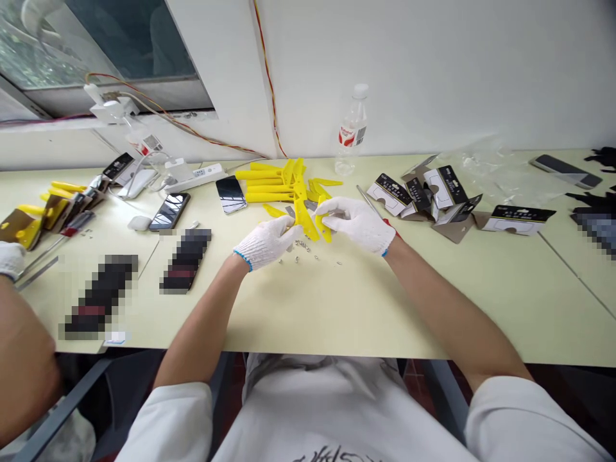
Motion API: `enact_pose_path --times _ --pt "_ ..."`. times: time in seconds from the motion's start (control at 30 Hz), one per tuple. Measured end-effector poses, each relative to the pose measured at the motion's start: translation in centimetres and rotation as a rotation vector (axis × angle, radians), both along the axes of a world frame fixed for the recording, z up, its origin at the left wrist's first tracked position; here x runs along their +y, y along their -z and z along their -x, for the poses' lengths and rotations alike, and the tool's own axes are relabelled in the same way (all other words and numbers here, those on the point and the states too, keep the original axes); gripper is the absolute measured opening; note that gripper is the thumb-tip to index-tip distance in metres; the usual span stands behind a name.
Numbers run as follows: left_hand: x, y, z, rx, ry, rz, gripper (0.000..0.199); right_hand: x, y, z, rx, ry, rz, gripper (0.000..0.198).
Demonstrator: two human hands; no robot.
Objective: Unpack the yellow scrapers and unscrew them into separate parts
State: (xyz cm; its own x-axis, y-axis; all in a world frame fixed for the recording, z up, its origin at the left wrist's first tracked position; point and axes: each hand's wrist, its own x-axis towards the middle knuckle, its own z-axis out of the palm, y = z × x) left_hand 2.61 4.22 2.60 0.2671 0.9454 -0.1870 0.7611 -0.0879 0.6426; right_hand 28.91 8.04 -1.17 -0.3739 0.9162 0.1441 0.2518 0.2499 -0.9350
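Observation:
My left hand [269, 240], in a white knit glove with a blue cuff, is closed on a yellow plastic piece [308, 222] with a flared end. My right hand [353, 221], gloved the same way, pinches a smaller yellow plastic piece [323, 226] right beside it. Whether the two pieces touch, I cannot tell. Small silver metal parts [302, 245] lie scattered on the table under and in front of my hands. Just behind them is a pile of yellow plastic handles [269, 181]. A thin metal tool with a red end [368, 200] is partly hidden behind my right hand.
A plastic bottle [351, 131] stands by the wall. Folded card packages [450, 192] lie to the right, phones [169, 212] and a power strip [206, 173] to the left. At the far left edge is another person's gloved hand [10, 260], near more yellow pieces [29, 226].

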Motion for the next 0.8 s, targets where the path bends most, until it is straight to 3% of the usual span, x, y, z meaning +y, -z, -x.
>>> enact_pose_path --times 0.43,0.8 --pt "-0.5 0.7 0.1 0.022 0.094 -0.028 0.038 -0.1 0.0 2.4 -0.16 0.129 -0.083 0.042" --pt "-0.3 0.7 0.7 0.004 0.18 -0.017 0.035 -0.8 -0.4 2.4 -0.14 0.163 -0.085 0.028"
